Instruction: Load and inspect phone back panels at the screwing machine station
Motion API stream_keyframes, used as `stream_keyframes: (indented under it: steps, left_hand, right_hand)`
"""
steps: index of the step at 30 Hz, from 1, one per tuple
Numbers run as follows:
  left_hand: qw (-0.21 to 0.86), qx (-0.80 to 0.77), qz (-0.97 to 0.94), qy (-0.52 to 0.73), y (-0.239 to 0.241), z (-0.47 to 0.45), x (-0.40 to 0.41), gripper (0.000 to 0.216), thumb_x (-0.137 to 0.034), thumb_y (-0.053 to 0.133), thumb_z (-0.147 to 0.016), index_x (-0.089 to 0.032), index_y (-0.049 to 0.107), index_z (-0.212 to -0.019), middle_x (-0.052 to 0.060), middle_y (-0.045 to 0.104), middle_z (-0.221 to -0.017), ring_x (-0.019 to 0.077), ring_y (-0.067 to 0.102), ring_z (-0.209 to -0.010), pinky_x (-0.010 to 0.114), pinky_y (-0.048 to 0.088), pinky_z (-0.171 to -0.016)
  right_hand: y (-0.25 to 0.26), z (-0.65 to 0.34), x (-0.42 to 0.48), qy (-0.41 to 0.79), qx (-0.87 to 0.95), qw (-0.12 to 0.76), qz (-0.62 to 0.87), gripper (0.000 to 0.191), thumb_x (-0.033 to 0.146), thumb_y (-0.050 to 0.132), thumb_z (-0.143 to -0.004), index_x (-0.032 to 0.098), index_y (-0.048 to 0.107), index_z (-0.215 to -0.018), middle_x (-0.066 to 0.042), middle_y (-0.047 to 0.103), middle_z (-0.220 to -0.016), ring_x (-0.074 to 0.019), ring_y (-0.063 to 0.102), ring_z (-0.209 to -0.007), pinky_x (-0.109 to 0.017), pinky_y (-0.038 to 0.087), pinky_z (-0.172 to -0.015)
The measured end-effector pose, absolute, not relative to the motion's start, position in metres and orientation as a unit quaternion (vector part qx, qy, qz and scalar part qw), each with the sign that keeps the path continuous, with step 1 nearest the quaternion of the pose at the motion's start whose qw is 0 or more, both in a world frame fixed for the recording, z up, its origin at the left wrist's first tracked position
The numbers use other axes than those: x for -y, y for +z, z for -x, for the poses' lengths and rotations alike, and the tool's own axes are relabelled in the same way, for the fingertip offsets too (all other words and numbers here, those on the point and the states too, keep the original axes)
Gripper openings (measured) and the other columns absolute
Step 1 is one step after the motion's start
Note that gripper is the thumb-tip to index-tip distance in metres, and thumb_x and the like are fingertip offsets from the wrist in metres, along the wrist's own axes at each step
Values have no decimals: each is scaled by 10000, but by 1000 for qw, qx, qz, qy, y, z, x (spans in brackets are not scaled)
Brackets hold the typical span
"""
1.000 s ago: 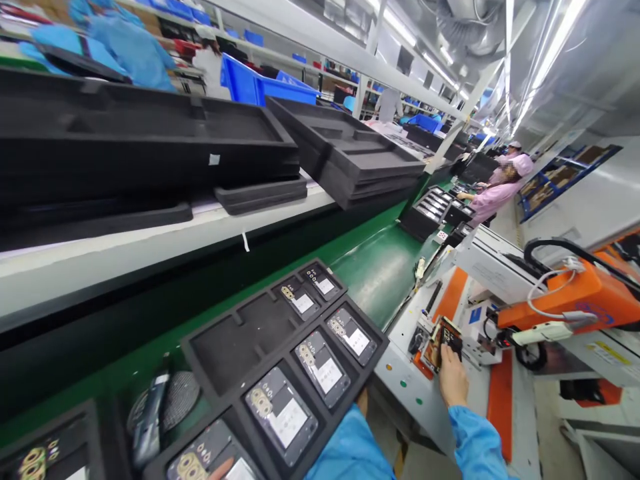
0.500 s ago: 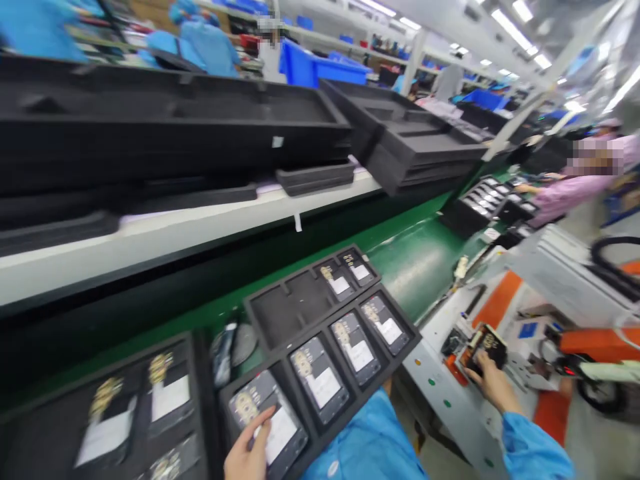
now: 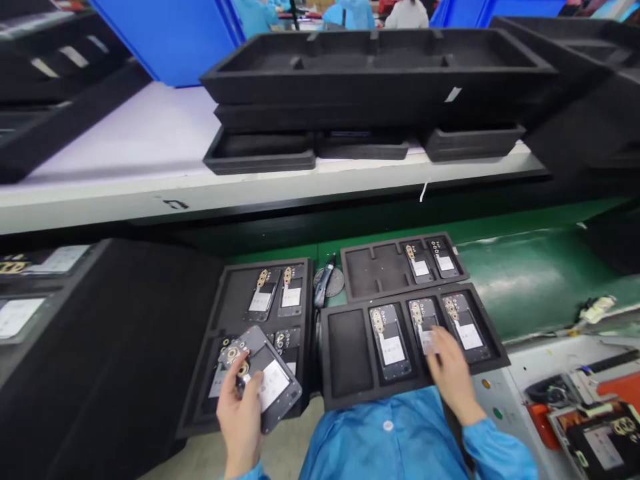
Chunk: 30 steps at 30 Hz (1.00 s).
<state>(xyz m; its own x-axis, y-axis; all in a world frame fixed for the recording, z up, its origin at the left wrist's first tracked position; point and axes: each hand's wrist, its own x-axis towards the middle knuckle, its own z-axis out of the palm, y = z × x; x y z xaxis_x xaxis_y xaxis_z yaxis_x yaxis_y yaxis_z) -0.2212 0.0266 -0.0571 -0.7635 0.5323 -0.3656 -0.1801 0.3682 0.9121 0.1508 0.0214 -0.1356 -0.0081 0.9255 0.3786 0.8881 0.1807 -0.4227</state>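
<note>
My left hand (image 3: 241,415) is closed on a dark phone back cover (image 3: 263,377) with gold camera rings and a white label, held above the left black foam tray (image 3: 231,299). My right hand (image 3: 453,371) rests palm down, fingers spread, on a cover (image 3: 426,328) in the right foam tray (image 3: 345,352). That tray holds several covers in its slots, and its near-left slot is bare. Blue sleeves cover both my forearms.
A green conveyor belt (image 3: 525,277) runs behind the trays. Stacked black foam trays (image 3: 375,73) sit on a white shelf (image 3: 125,143) above. A small tool (image 3: 325,279) lies between the trays. An orange fixture (image 3: 595,427) holding a cover stands at lower right. People in blue work beyond.
My view has swung left and down. My left hand has lifted a cover out of the right tray and carried it over the left tray. My right hand has left the fixture and landed on the right tray.
</note>
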Motion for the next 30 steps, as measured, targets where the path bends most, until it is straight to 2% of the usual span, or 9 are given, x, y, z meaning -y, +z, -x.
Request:
stream_keyframes:
  steps: [2, 4, 8, 10, 15, 19, 22, 26, 30]
  left_hand:
    - [340, -743, -79, 571, -53, 217, -22, 775, -307, 728, -553, -314, 580, -1313, 16, 686, -983, 133, 606, -603, 273, 537, -605]
    - [351, -733, -52, 580, -50, 214, -17, 710, -282, 711, -604, -336, 586, -1301, 12, 689, -1043, 155, 652, -682, 299, 567, -699]
    - [355, -721, -42, 594, -45, 210, -7, 648, -288, 694, -664, -352, 581, -1300, 10, 680, -1163, 187, 692, -812, 305, 578, -771]
    - [362, -718, -37, 594, -44, 208, -3, 653, -283, 694, -664, -350, 577, -1303, 14, 690, -1155, 201, 699, -833, 313, 583, -773]
    - [377, -711, -43, 592, -48, 199, -3, 642, -289, 699, -648, -299, 598, -1282, 36, 669, -1213, 212, 698, -863, 308, 580, -775]
    - [405, -706, -49, 579, -56, 194, -6, 654, -322, 707, -650, -298, 589, -1293, 42, 658, -1229, 212, 693, -876, 296, 575, -756]
    - [421, -696, -55, 579, -59, 194, -8, 664, -343, 705, -663, -294, 573, -1312, 45, 674, -1198, 218, 686, -917, 283, 568, -762]
    - [421, -692, -69, 583, -58, 195, -10, 657, -355, 713, -655, -293, 584, -1296, 42, 641, -1269, 229, 682, -940, 297, 574, -777]
    - [424, -693, -85, 577, -57, 192, -9, 640, -345, 694, -696, -287, 563, -1320, 52, 609, -1335, 243, 674, -1003, 304, 576, -812]
  right_hand:
    - [-120, -89, -41, 113, 810, 246, 521, 354, 230, 412, -974, 180, 577, -1283, -118, 652, -1259, -218, 587, -1191, -427, 497, -1024]
    - [-110, -38, -53, 175, 873, 170, 423, 393, 261, 462, -966, 195, 530, -1347, -103, 604, -1347, -222, 544, -1256, -449, 414, -1115]
    - [-109, 18, -78, 178, 883, 46, 431, 567, 367, 560, -925, 62, 466, -1394, -196, 404, -1511, -371, 352, -1397, -538, 345, -1143]
    - [-113, 28, -92, 170, 879, 27, 445, 581, 367, 553, -927, 39, 456, -1396, -214, 374, -1523, -411, 342, -1388, -579, 352, -1119]
    - [-117, 28, -100, 166, 895, 7, 414, 537, 316, 465, -960, 33, 428, -1415, -169, 360, -1543, -400, 373, -1348, -552, 390, -1085]
    - [-110, 14, -72, 174, 921, -7, 348, 461, 272, 507, -929, 126, 509, -1366, -106, 409, -1524, -372, 351, -1366, -551, 352, -1112]
    - [-102, 7, -42, 186, 933, -36, 307, 309, 328, 580, -896, 164, 655, -1147, -97, 565, -1367, -318, 483, -1253, -463, 458, -1019]
    - [-98, 4, -20, 179, 920, -77, 340, 350, 420, 620, -872, 113, 667, -1032, -126, 690, -1016, -271, 622, -974, -412, 526, -863]
    - [-105, 0, -27, 145, 918, -103, 354, 587, 633, 534, -863, 77, 709, -931, -164, 705, -826, -303, 631, -885, -554, 372, -1068]
